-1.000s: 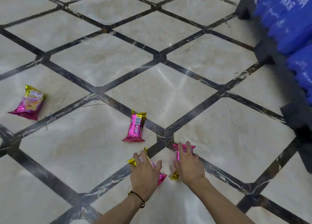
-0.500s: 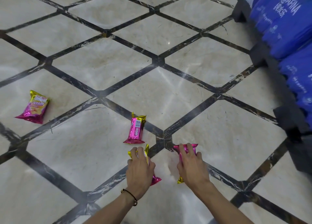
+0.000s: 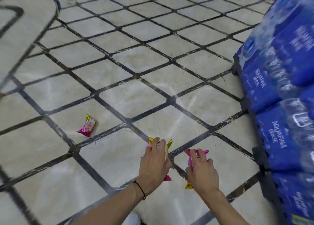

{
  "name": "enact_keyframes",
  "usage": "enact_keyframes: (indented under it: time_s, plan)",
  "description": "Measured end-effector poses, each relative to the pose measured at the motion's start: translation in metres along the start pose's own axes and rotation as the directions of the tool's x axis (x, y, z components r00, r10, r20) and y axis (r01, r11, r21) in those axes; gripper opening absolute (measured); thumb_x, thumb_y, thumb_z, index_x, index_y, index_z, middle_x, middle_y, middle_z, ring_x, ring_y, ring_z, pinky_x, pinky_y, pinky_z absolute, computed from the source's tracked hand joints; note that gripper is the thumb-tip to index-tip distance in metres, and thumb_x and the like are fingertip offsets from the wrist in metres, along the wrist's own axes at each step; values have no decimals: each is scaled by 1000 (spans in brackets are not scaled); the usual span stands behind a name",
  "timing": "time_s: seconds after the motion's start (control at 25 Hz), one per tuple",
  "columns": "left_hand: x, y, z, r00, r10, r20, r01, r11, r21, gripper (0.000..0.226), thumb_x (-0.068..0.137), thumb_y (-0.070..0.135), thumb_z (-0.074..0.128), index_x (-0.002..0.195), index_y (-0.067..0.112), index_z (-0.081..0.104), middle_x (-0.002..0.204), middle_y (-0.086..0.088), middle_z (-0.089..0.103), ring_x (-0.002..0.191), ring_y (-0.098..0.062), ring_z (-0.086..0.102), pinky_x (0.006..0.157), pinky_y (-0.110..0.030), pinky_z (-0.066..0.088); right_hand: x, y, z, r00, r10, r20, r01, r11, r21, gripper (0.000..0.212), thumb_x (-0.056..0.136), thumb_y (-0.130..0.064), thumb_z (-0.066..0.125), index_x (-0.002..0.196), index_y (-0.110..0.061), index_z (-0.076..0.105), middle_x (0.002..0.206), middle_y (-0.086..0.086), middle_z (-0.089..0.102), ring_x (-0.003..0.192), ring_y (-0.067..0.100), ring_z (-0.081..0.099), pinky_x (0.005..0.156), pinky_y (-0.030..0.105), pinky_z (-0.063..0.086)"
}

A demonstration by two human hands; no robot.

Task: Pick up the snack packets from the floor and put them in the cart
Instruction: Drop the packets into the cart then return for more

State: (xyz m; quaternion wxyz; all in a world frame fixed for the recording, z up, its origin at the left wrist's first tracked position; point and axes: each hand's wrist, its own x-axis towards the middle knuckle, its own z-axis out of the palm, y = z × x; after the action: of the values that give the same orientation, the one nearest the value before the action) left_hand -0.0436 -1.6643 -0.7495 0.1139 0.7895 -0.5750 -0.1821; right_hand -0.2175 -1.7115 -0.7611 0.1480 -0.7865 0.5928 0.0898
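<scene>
Pink foil, gold ends: the left hand [image 3: 153,163] closes its fingers on the centre packet [image 3: 169,143]; the right hand [image 3: 203,173] grasps the right packet [image 3: 191,158]; a third packet [image 3: 87,126] lies on the marble floor [image 3: 119,156], farther left.

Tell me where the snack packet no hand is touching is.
In the head view, the loose packet lies on the floor left of centre, apart from the left hand.

Glossy marble floor [image 3: 139,63], seemingly dark-gridded
</scene>
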Motion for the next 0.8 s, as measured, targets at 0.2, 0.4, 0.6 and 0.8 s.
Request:
enact_keyframes:
  time_s: [0.2, 0.4, 0.6, 0.8]
  plan:
    - [-12, 59, -151, 998, 62, -10, -62, 997, 39, 51, 92, 36, 57, 138, 27, 38, 151, 0, 27, 112, -27, 53, 71, -35, 54, -48, -23, -170, 994, -7, -105, 10, 1000, 29, 50, 92, -32, 56, 138, -30, 35, 150, 2, 36, 108, 31, 55, 71, 33, 54]
    - [-42, 105, -279, 995, 101, 21, -101, 995, 26, 50, 90, 35, 52, 137, 31, 37, 148, 1, 26, 109, -28, 52, 71, -41, 55, -103, -36, -307, 986, 46, -163, -37, 998, 56, 50, 91, -32, 51, 139, -27, 38, 147, 2, 40, 108, 34, 55, 76, 36, 53]
    - [-78, 153, -384, 993, 120, -1, -120, 992, -37, 56, 86, 36, 54, 139, 31, 38, 148, 4, 25, 110, -28, 50, 77, -39, 52, -154, -45, -426, 972, 16, -234, 2, 997, 76, 53, 91, -35, 55, 140, -28, 35, 143, 2, 39, 109, 29, 56, 80, 34, 55]
    - [-85, 194, -440, 988, 143, -54, -146, 988, -48, 55, 87, 38, 54, 139, 32, 38, 145, 4, 26, 109, -29, 50, 79, -43, 54, -177, -41, -498, 948, 27, -317, -8, 998, 64, 53, 91, -35, 55, 141, -27, 38, 138, 4, 45, 111, 28, 54, 80, 35, 56]
